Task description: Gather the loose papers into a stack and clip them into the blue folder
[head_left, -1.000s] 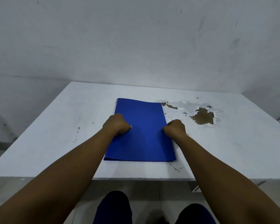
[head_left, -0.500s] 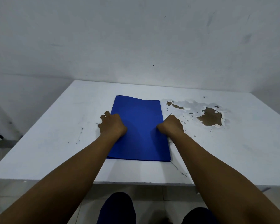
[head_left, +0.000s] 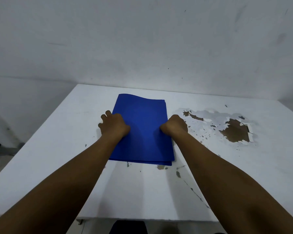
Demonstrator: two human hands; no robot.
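The blue folder (head_left: 142, 129) lies closed and flat in the middle of the white table (head_left: 61, 146), its long side running away from me. My left hand (head_left: 113, 124) grips the folder's left edge, fingers curled over and past it. Against the right edge sits my right hand (head_left: 174, 124), fingers curled onto that edge. The cover bulges slightly at the far left corner. No loose papers show; anything inside the folder is hidden.
A patch of peeled paint with bare brown board (head_left: 235, 132) lies to the right of the folder. Small chips (head_left: 162, 167) dot the surface near the folder's front edge. A grey wall (head_left: 142, 48) stands right behind the table.
The folder has slid away from me, farther from the table's front edge. Both hands stayed on its side edges, and my left fingers now reach past the left edge.
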